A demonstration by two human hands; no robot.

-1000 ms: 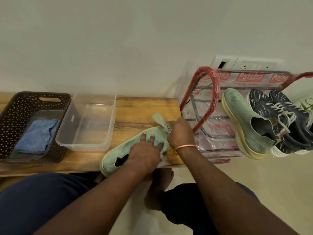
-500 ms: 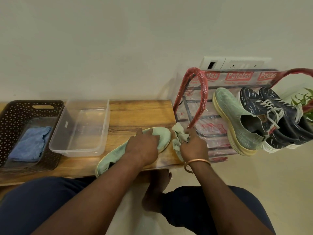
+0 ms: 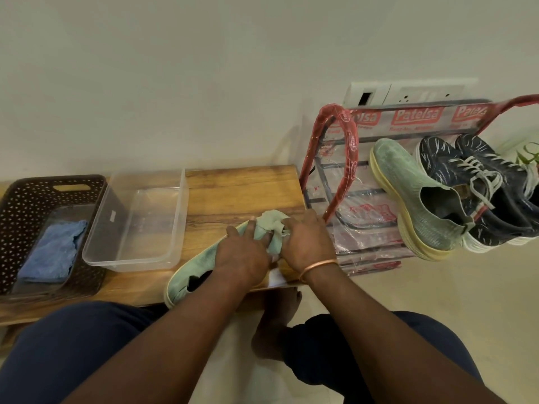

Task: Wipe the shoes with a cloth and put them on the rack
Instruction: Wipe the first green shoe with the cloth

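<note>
Wiping the toe of the green shoe (image 3: pixel 204 265) lying on the tabletop (image 3: pixel 242 188), heel toward the near edge. Pinning the shoe's middle with the left hand (image 3: pixel 243 258), fingers spread flat, not closed round anything. Gripping the bunched cloth (image 3: pixel 269 224) in the right hand (image 3: pixel 306 243), pressing it onto the toe, touching the left fingertips. Sitting on the rack (image 3: pixel 344 170) just right of the tabletop: the matching green shoe (image 3: pixel 408 193) and a dark laced pair (image 3: pixel 478 182) beside it. Judging this as mid-wipe on the last shoe off the rack. Next likely calling for finishing the wipe, then lifting the shoe across to the rack, landing it left of its mate. Ignoring the clear tub (image 3: pixel 140 220) and basket (image 3: pixel 26 205) holding a blue cloth (image 3: pixel 52 252).
</note>
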